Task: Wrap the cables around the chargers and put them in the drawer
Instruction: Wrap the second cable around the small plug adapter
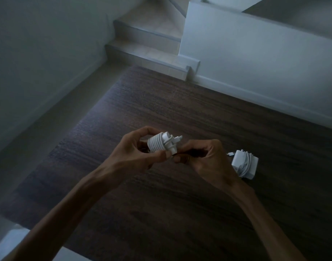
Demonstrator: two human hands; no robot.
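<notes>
With the left hand [135, 147] gripping the wound charger [158, 144] above the dark table [199, 113] and the right hand [202, 157] pinching its cable end [173, 152], tuck that tip snugly under a coil; the second wrapped charger [245, 163] lies right.

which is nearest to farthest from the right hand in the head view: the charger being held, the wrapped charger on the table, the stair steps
1. held charger, at the right hand's fingertips, gripped by the left hand
2. wrapped charger on the table, just behind the right hand, to its right
3. stair steps, far beyond the table
</notes>
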